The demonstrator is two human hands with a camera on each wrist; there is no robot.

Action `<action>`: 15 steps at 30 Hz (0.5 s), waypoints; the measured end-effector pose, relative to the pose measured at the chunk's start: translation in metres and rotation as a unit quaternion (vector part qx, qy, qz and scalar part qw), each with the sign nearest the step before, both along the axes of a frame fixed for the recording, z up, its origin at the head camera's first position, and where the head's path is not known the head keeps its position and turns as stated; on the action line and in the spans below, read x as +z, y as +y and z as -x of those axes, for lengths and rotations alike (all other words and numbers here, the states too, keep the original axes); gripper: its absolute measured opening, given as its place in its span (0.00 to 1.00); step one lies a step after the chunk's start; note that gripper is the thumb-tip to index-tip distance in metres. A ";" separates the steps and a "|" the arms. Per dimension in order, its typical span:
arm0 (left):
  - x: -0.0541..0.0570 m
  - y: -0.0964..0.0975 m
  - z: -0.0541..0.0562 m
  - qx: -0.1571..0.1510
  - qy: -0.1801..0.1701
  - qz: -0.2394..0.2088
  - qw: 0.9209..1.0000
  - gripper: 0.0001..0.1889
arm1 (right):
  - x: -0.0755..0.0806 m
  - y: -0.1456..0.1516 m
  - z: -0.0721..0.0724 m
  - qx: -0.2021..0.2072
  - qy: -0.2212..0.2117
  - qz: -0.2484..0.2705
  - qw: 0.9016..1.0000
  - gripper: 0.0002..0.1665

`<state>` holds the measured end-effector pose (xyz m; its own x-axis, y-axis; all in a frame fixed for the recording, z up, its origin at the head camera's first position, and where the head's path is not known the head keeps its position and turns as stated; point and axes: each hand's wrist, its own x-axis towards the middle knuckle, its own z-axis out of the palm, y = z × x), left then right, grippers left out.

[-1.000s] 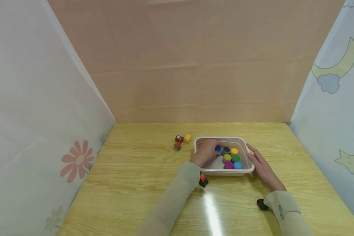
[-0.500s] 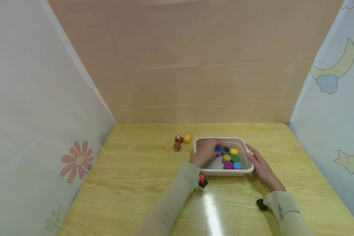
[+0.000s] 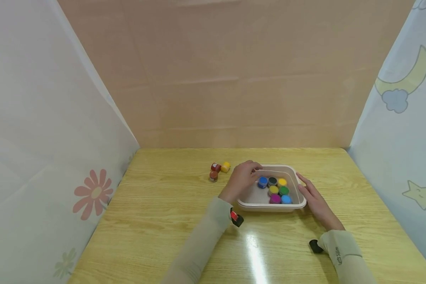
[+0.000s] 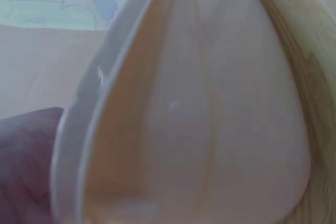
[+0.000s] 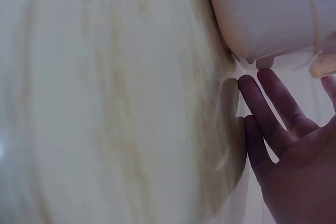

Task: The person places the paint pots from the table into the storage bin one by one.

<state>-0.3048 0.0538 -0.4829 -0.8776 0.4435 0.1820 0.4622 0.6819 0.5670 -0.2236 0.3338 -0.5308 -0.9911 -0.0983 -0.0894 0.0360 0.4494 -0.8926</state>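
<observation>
Your left hand (image 3: pixel 242 179), grip unclear, is risking snagging the plastic tray (image 3: pixel 266 205) askew; your right hand (image 3: pixel 316 204), fingers apart, is bracing.

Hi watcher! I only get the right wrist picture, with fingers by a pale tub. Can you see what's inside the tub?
Observer: Yes, the head view shows seven small pots in the tub, in different colours.
Operator: Cool! And where's the left hand?
Observer: It's at the tub's left rim, as the head view shows it.
Operator: Did any pots get left out?
Observer: Three are outside on the table, left of the tub: a red pot, a yellow pot and a brown pot.
</observation>
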 end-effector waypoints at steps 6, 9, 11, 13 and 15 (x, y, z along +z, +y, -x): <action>0.002 -0.027 0.007 0.047 0.046 -0.037 0.997 0.15 | 0.000 0.000 0.001 0.000 -0.002 0.001 1.000 0.40; 0.001 -0.043 0.012 0.067 0.060 -0.069 0.994 0.16 | 0.000 0.000 0.000 0.001 -0.006 0.006 1.000 0.40; -0.002 -0.054 0.015 0.077 0.065 -0.082 0.992 0.17 | 0.000 0.000 0.000 0.000 -0.007 0.006 1.000 0.41; -0.007 -0.064 0.019 0.082 0.071 -0.088 0.990 0.18 | -0.001 0.000 0.000 -0.001 -0.008 0.005 1.000 0.41; -0.012 -0.074 0.023 0.089 0.066 -0.092 0.990 0.18 | -0.001 0.000 0.000 -0.003 -0.010 0.004 1.000 0.41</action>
<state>-0.3278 -0.0200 -0.4945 -0.9022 0.2335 0.3627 0.4222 0.6500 0.6319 -0.2240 0.3338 -0.5318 -0.9896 -0.0940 -0.1085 0.0561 0.4428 -0.8949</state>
